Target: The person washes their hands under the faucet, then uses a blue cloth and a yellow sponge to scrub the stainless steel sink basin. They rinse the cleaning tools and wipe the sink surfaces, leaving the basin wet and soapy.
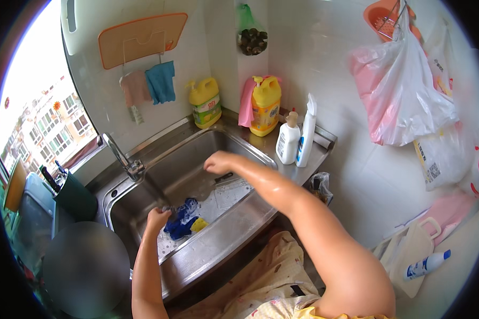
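Note:
My left hand point(159, 219) is at the left part of the stainless steel sink point(219, 137), close to the divider and a wet dark-blue cloth point(179, 228). A small greyish thing shows at its fingertips, too unclear to name or to call held. Over the sink's larger basin hangs my right hand point(218, 162), fingers curled and blurred; I cannot tell whether anything is in it. Below it, a wide-bladed knife point(232, 192) with a dark handle lies in soapy water. Touching the blue cloth is a yellow sponge point(199, 225).
A chrome faucet point(121, 155) rises behind the sink. Two yellow detergent jugs point(206, 105) and two white bottles point(288, 139) line the back and right ledge. At left stands a dark green knife holder point(75, 195). Plastic bags point(399, 95) hang on the right wall.

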Demonstrator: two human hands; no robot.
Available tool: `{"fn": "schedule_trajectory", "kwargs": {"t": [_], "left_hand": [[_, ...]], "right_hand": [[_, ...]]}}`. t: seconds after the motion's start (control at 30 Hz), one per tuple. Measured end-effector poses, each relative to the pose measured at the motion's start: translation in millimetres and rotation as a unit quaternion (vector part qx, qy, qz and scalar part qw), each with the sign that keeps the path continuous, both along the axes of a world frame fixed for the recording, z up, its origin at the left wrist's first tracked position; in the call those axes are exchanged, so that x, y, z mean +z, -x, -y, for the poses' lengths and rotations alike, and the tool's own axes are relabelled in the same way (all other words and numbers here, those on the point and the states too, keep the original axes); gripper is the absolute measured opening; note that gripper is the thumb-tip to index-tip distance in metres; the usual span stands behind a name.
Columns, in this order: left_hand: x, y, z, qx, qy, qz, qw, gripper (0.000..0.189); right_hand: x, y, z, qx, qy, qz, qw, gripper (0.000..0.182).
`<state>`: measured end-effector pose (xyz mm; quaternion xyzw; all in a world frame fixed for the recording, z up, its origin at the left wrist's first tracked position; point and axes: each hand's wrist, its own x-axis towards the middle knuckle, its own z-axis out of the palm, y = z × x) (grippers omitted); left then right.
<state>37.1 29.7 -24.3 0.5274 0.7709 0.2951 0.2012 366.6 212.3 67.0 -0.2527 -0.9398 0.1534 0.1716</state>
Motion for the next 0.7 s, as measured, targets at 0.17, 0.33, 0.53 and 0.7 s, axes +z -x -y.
{"fn": "schedule_trajectory", "kwargs": {"t": [0.17, 0.33, 0.53, 0.7], "left_hand": [[44.0, -74.2, -35.7, 0.022, -0.011, 0.431, 0.902, 0.032], [80.6, -118.3, -87.4, 0.005, -0.101, 0.564, 0.820, 0.025], [125.9, -125.0, -165.0, -0.039, -0.160, 0.560, 0.812, 0.032], [172.3, -151.2, -217.3, -0.059, -0.156, 0.579, 0.798, 0.037]], "right_hand": [[62.9, -68.3, -39.3, -0.026, 0.077, 0.033, 0.996, 0.028], [111.1, -47.5, -65.0, -0.069, -0.096, 0.010, 0.993, 0.029], [159.6, 11.0, -108.1, -0.195, -0.173, -0.036, 0.965, 0.045], [161.0, 32.0, -168.1, -0.212, -0.357, -0.036, 0.909, 0.055]]}}
